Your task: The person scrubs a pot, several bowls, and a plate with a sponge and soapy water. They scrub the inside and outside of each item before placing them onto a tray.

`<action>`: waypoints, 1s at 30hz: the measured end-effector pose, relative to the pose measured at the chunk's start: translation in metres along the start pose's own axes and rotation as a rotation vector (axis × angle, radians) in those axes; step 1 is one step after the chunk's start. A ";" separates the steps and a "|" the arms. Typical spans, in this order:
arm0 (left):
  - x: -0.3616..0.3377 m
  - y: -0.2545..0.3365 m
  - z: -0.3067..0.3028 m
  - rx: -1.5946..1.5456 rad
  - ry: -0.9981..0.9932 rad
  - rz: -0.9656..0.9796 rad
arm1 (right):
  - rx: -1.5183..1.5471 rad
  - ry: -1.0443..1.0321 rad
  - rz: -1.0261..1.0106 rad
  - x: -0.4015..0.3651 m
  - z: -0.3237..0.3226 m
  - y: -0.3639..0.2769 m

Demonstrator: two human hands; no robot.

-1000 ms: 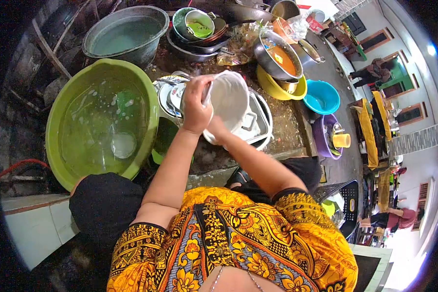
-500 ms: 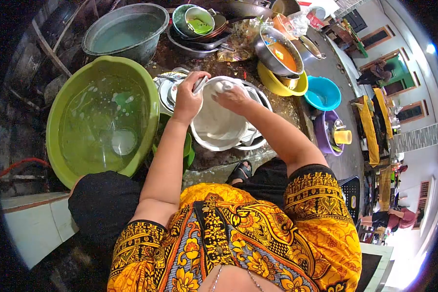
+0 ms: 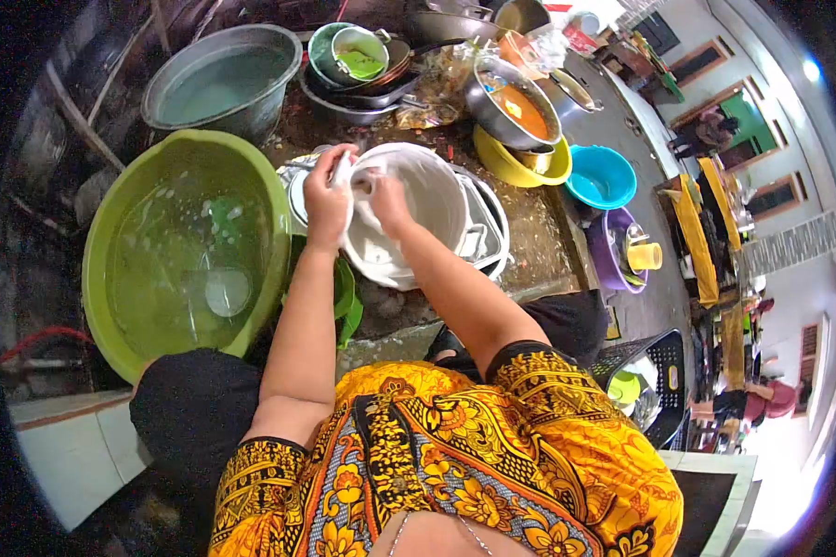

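White tub (image 3: 432,190); rim in left hand (image 3: 326,202); right hand (image 3: 387,200) inside.

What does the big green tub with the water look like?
The green tub is wide and round, plastic by its look, with a smooth rim. It holds water with patches of white foam, and a pale round shape shows in it. A grey tub stands beyond it and a black-clad knee is at its near edge; contact is unclear. Neither the left hand nor right hand touches it.
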State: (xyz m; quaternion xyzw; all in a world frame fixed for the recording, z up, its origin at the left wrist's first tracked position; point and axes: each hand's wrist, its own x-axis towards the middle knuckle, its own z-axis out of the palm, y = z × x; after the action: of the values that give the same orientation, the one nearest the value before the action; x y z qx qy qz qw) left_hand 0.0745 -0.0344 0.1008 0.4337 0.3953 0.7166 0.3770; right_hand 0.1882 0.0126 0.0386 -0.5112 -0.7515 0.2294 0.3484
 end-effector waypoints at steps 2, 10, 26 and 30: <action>0.003 0.002 -0.007 0.106 -0.001 0.094 | -0.537 -0.055 0.002 -0.002 -0.022 0.010; 0.000 -0.003 -0.001 0.175 0.042 0.188 | -0.121 -0.523 0.312 -0.039 0.032 0.010; -0.026 -0.010 0.022 0.439 0.030 0.355 | 1.636 -0.029 0.612 -0.028 -0.008 -0.039; -0.031 -0.009 0.027 0.455 0.050 0.324 | 1.607 0.256 0.527 0.009 -0.016 -0.028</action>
State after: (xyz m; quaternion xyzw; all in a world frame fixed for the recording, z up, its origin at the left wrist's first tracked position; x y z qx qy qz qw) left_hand 0.1111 -0.0516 0.0911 0.5469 0.4807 0.6708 0.1408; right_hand 0.1808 0.0104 0.0714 -0.2891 -0.1721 0.7067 0.6224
